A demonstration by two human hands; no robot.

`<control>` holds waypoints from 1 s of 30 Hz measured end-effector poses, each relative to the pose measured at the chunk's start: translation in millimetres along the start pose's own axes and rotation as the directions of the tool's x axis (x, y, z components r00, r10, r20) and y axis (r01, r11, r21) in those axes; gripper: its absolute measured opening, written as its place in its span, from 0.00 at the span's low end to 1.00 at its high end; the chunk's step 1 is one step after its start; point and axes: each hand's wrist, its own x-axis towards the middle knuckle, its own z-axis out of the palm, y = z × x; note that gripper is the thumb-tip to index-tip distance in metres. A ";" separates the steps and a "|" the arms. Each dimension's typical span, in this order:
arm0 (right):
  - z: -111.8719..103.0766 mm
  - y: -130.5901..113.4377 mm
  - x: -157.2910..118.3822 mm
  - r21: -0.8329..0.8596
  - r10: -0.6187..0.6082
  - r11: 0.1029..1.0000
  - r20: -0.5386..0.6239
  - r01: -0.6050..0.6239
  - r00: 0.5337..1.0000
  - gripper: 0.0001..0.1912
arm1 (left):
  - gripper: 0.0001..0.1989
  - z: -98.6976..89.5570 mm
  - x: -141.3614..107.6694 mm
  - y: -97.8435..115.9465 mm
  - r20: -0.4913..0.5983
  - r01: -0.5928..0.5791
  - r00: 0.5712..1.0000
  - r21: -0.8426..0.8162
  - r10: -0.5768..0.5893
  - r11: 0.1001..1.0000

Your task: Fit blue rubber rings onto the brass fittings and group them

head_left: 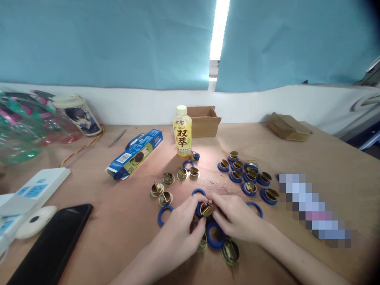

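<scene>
Between both hands is a round brass-coloured fitting [206,209] with a flat bar across it; a blue edge shows around its side. My left hand [181,225] pinches it from the left, thumb low and fingers at the top. From the right, the fingertips of my right hand [239,217] press on its rim. Just below the fingers lies a loose blue ring [215,235], with a brass fitting [230,252] next to it. Other blue rings [165,215] lie about the hands. Brass fittings under my left hand are partly hidden.
Brass fittings with blue rings [250,175] cluster at right; several bare ones [157,189] lie left. Thin wire rings [215,181] are ahead. Behind stand a drink bottle [182,132] and cardboard box [203,122]. A blue carton [135,154] and black phone [50,245] lie left.
</scene>
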 end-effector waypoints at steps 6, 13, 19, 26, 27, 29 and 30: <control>2.0 0.2 -0.2 0.023 0.003 1.000 -0.034 -0.002 0.999 0.06 | 0.16 2.8 0.5 -1.4 -0.016 0.001 1.000 -0.025 -0.001 1.000; 1.3 -0.4 -0.6 0.111 0.004 0.994 -0.116 0.009 0.993 0.12 | 0.18 6.5 0.2 -5.7 -0.062 0.021 0.998 -0.096 -0.027 0.995; 0.1 -0.3 -0.3 0.199 0.001 0.979 -0.177 0.035 0.984 0.15 | 0.17 9.7 2.4 -11.0 -0.129 0.056 0.988 -0.236 -0.089 0.970; -1.5 -1.6 2.4 0.274 0.033 0.960 -0.302 0.054 0.953 0.12 | 0.17 9.7 2.8 -10.6 -0.114 0.090 0.982 -0.409 -0.149 0.908; -1.9 -2.7 2.7 0.284 0.040 0.957 -0.316 0.054 0.948 0.11 | 0.15 9.6 2.8 -11.0 -0.120 0.092 0.981 -0.414 -0.154 0.906; -2.0 -5.0 3.0 0.298 0.058 0.953 -0.333 0.047 0.941 0.09 | 0.13 9.3 3.4 -12.7 -0.149 0.082 0.976 -0.420 -0.157 0.904; -1.4 -5.9 2.9 0.302 0.068 0.953 -0.338 0.040 0.939 0.09 | 0.13 9.1 4.1 -13.7 -0.169 0.069 0.974 -0.421 -0.152 0.905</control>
